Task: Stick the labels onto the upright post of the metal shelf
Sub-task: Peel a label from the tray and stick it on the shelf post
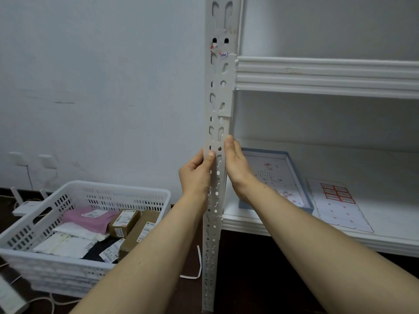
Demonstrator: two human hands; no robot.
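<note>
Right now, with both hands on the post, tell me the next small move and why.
With the left hand, probably slide the thumb down the post, pressing firmly. That hand grips the post with its thumb on the front face, while the right hand lies flat against the right edge, as if steadying. A label there would be white on white; I cannot make one out.

Storeroom: metal shelving [317,73], basket [127,198] of parcels [123,223]

Head-worn view — facing forward, slightly down — close to the upright post [217,91].
</note>
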